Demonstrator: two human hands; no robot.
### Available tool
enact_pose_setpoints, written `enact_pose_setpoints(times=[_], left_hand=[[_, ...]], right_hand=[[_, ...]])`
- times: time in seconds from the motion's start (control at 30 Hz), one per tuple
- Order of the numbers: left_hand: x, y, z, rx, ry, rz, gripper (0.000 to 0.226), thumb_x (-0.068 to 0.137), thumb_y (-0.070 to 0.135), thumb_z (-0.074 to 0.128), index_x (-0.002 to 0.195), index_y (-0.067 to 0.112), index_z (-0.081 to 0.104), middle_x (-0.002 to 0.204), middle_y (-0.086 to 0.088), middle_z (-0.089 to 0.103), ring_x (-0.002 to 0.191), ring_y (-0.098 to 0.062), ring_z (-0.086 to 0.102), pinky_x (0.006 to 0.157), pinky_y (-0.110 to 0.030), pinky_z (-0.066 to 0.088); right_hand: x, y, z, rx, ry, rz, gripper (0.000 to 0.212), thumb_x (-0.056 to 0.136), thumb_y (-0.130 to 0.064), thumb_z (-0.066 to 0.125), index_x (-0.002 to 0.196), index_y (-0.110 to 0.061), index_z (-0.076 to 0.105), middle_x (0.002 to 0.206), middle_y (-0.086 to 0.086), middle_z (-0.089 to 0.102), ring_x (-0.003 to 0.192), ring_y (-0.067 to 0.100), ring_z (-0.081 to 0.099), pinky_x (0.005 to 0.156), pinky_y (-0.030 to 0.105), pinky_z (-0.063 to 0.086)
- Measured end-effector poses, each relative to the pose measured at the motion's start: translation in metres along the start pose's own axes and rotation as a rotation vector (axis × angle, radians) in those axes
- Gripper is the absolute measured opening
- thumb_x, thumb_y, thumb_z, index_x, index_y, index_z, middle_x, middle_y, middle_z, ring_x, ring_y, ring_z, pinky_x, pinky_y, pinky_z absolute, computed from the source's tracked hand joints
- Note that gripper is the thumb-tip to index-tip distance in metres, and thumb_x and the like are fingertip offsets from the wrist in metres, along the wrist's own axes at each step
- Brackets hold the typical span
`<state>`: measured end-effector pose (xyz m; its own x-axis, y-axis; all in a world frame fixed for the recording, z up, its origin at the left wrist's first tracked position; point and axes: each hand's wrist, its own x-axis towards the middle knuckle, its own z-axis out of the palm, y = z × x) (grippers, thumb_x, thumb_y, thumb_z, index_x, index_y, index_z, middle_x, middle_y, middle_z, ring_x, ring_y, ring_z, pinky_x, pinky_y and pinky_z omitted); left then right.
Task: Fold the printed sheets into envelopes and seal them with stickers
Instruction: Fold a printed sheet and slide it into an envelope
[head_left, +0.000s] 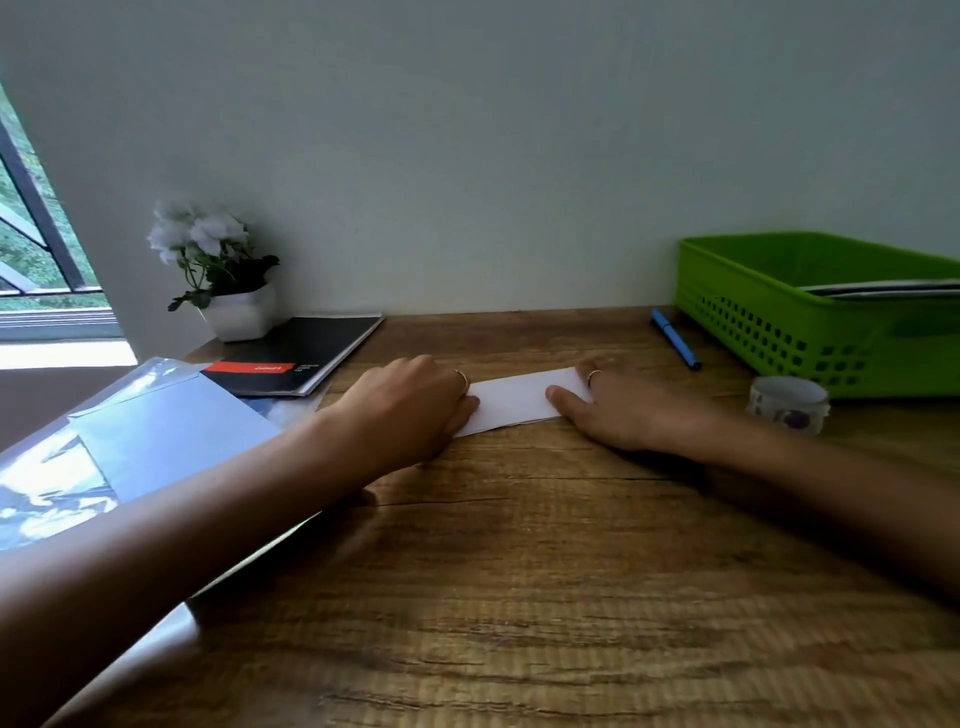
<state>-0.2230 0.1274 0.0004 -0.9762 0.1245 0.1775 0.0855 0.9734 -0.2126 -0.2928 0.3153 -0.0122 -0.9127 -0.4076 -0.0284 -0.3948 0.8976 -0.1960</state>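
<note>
A folded white sheet (517, 399) lies flat on the wooden desk (519, 571), far from me. My left hand (410, 402) presses down on its left end, palm down, fingers mostly hidden from view. My right hand (623, 410) lies flat on its right end, thumb and fingers stretched over the paper. Both hands wear a thin ring. A roll of patterned sticker tape (789, 404) stands to the right of my right hand. A clear plastic folder with printed sheets (140, 441) lies at the left under my left forearm.
A green perforated basket (810, 322) holding papers stands at the back right, with a blue pen (675, 339) beside it. A black notebook (301, 356) and a white pot of flowers (228, 280) sit at the back left against the wall. A window is at far left.
</note>
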Motion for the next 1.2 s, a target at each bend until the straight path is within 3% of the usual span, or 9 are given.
enact_pose_setpoints(times=[0.27,0.43,0.57,0.63,0.73,0.83,0.9,1.03,1.2], left_hand=[[-0.008,0.018,-0.008,0.199,-0.087,-0.169,0.049,0.099,0.047,0.027,0.105,0.014,0.063,0.107,-0.007,0.061,0.099,-0.026,0.058,0.065,-0.031,0.039],[-0.008,0.022,-0.011,0.363,-0.114,-0.164,0.037,0.101,0.041,0.03,0.128,0.026,0.051,0.115,-0.006,0.058,0.104,-0.025,0.058,0.066,-0.03,0.041],[-0.005,0.024,-0.01,0.409,-0.181,-0.15,0.04,0.101,0.035,0.029,0.139,0.028,0.041,0.118,-0.006,0.057,0.105,-0.025,0.058,0.062,-0.031,0.04],[-0.005,0.025,-0.009,0.426,-0.197,-0.157,0.041,0.1,0.034,0.028,0.138,0.027,0.042,0.116,-0.006,0.058,0.102,-0.024,0.058,0.059,-0.031,0.036],[-0.004,0.025,-0.007,0.398,-0.167,-0.198,0.046,0.1,0.041,0.023,0.129,0.021,0.053,0.113,-0.006,0.06,0.101,-0.023,0.059,0.06,-0.031,0.036],[-0.007,0.023,-0.005,0.378,-0.132,-0.178,0.043,0.1,0.039,0.025,0.129,0.022,0.052,0.111,-0.006,0.061,0.099,-0.024,0.06,0.06,-0.031,0.036],[-0.01,0.021,-0.004,0.347,-0.111,-0.171,0.042,0.1,0.037,0.027,0.128,0.022,0.053,0.11,-0.006,0.061,0.098,-0.023,0.06,0.058,-0.03,0.035],[-0.024,0.015,-0.009,0.174,-0.027,-0.246,0.048,0.098,0.048,0.03,0.106,0.015,0.064,0.11,-0.007,0.062,0.102,-0.025,0.058,0.067,-0.031,0.038],[-0.039,-0.012,-0.011,-0.107,-0.054,-0.332,0.046,0.091,0.058,0.038,0.104,0.023,0.065,0.115,-0.004,0.062,0.109,-0.028,0.055,0.077,-0.034,0.042]], right_hand=[[0.004,0.004,0.003,-0.073,-0.024,0.054,0.076,0.092,-0.064,0.017,0.15,-0.015,0.01,0.159,0.004,0.009,0.144,0.026,0.018,0.115,0.044,0.021],[0.004,-0.002,0.002,-0.087,-0.03,0.095,0.076,0.092,-0.063,0.017,0.15,-0.013,0.014,0.158,0.007,0.015,0.142,0.028,0.024,0.114,0.043,0.025],[-0.012,-0.006,0.004,-0.099,0.187,0.049,0.054,0.098,-0.042,0.026,0.139,-0.01,0.04,0.145,0.012,0.04,0.127,0.028,0.043,0.1,0.041,0.039],[-0.02,-0.007,0.003,-0.115,0.325,-0.104,0.042,0.098,-0.023,0.033,0.136,-0.008,0.043,0.152,0.011,0.03,0.132,0.029,0.039,0.102,0.04,0.037],[-0.027,-0.009,0.001,-0.103,0.363,-0.292,0.047,0.092,-0.003,0.038,0.139,-0.009,0.039,0.159,0.006,0.008,0.139,0.028,0.028,0.106,0.037,0.034],[-0.029,-0.009,0.001,-0.112,0.351,-0.368,0.059,0.09,0.007,0.036,0.145,-0.012,0.029,0.159,0.005,0.0,0.145,0.023,0.012,0.112,0.033,0.025],[-0.029,-0.007,0.001,-0.104,0.351,-0.383,0.063,0.089,0.01,0.035,0.146,-0.013,0.027,0.159,0.006,-0.001,0.146,0.022,0.005,0.114,0.033,0.02],[-0.027,-0.006,0.001,-0.108,0.349,-0.403,0.063,0.089,0.01,0.035,0.147,-0.012,0.025,0.159,0.007,0.0,0.147,0.019,0.0,0.115,0.031,0.013],[-0.023,-0.007,0.001,-0.137,0.336,-0.427,0.061,0.087,0.008,0.036,0.146,-0.008,0.028,0.158,0.007,0.009,0.146,0.017,-0.003,0.115,0.028,-0.006]])
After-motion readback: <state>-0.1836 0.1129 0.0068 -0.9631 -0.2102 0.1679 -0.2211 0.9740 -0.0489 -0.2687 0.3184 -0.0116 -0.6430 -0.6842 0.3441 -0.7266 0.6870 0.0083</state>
